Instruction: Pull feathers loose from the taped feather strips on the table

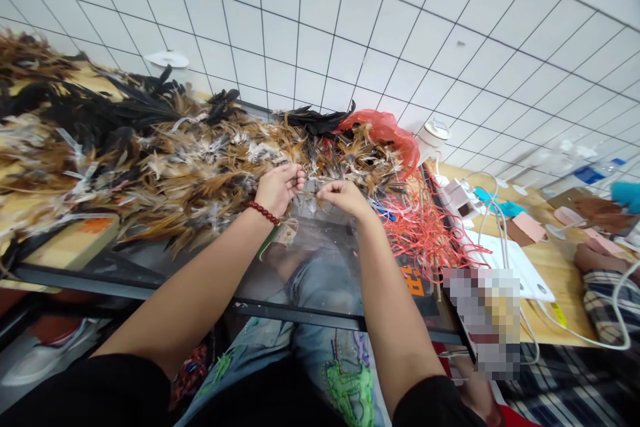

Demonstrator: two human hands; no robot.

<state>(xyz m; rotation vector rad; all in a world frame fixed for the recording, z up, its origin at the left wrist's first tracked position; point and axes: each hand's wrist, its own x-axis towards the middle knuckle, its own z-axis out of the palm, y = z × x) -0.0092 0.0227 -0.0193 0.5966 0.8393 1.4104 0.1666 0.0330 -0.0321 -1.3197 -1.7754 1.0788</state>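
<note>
Over the glass tabletop (pixel 320 253), my left hand (pixel 283 188), with a dark red bead bracelet (pixel 263 213) at its wrist, has its fingers curled closed. Just to its right my right hand (pixel 345 197) is closed in a pinch. Thin wisps show between the two hands, but what either one holds is too small to make out. Right behind them spreads a heap of brown, white and grey feathers (pixel 200 167). Long black feathers (pixel 145 103) lie across its back. Beside my right forearm is a tangle of red strings (pixel 425 233).
A red plastic bag (pixel 387 127) and a white lidded cup (pixel 434 137) stand behind the feathers. At right are a white power strip (pixel 460 203), cables, a white board (pixel 530 280) and pink pieces. A co-worker's hand (pixel 595 259) rests at the far right. A tiled wall (pixel 325 27) closes the back.
</note>
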